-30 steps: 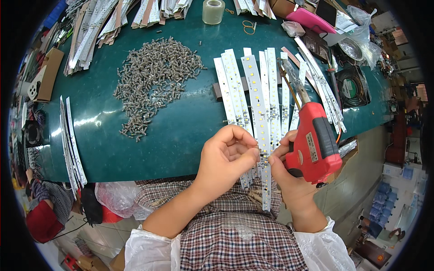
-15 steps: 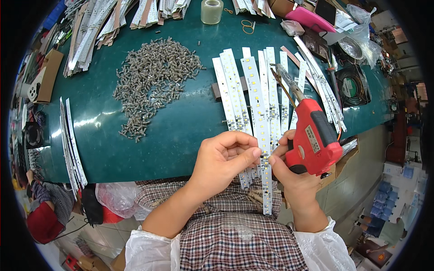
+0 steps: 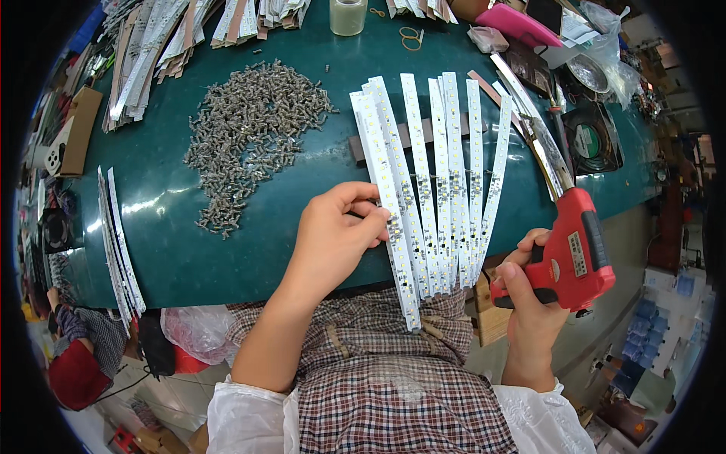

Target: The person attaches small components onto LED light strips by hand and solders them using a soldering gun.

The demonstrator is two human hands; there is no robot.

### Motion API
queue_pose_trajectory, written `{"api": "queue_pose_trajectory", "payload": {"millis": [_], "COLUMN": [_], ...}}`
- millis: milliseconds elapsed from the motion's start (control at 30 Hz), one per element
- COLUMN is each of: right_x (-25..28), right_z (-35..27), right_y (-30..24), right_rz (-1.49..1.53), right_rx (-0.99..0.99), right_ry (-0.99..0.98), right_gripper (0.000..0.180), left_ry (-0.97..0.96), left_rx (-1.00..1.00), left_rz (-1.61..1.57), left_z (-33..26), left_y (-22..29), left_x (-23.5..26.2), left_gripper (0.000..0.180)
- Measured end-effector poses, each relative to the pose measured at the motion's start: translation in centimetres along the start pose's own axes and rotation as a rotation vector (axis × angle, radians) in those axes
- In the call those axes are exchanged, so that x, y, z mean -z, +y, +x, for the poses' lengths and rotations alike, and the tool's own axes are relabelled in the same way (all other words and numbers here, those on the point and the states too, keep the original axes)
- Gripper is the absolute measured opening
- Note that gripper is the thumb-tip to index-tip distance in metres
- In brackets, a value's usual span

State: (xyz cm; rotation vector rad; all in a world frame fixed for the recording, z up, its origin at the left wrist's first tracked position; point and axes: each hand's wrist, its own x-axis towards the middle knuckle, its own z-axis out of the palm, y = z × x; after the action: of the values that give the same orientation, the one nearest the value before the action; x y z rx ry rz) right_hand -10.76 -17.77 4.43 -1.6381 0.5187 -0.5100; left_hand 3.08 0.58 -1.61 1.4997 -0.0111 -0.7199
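Pinched between the thumb and fingers of my left hand is a white LED strip board, its near end reaching past the table edge. It lies at the left of a fan of similar LED strips, which rest across a dark bar. My right hand is wrapped around the handle of a red soldering gun, held to the right of the fan. The gun's metal tip points away from me, over more strips at the right.
A heap of small metal-and-glass components covers the table left of the strips. Bundles of strips and a tape roll lie at the back. A fan stands right; a person sits at far left.
My left hand has moved left with a strip, laying it at the fan's left side. My right hand has drawn the soldering gun away to the right, off the strip.
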Motion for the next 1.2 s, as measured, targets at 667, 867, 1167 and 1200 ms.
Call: {"api": "queue_pose_trajectory", "payload": {"millis": [667,867,1167,1200], "right_x": [1.8,1.2,0.9,0.8], "right_z": [-0.6,-1.5,-2.5,-2.6], "right_y": [0.0,-0.5,0.4,0.5], "right_rz": [-0.012,-0.056,0.011,0.017], "right_rx": [-0.070,-0.214,-0.208,-0.222], "right_ry": [0.022,-0.010,-0.135,-0.153], "right_gripper": [0.039,0.036,0.036,0.036], "left_ry": [-0.007,0.097,0.291,0.297], "left_rx": [-0.139,-0.118,-0.256,-0.318], "left_rz": [0.051,0.217,0.654,0.629], "left_z": [2.3,2.7,1.3,1.4], "left_y": [0.4,-0.1,1.0,0.5], "left_x": [-3.0,-0.7,-1.8,-1.6], "left_gripper": [0.029,0.028,0.029,0.025]}}
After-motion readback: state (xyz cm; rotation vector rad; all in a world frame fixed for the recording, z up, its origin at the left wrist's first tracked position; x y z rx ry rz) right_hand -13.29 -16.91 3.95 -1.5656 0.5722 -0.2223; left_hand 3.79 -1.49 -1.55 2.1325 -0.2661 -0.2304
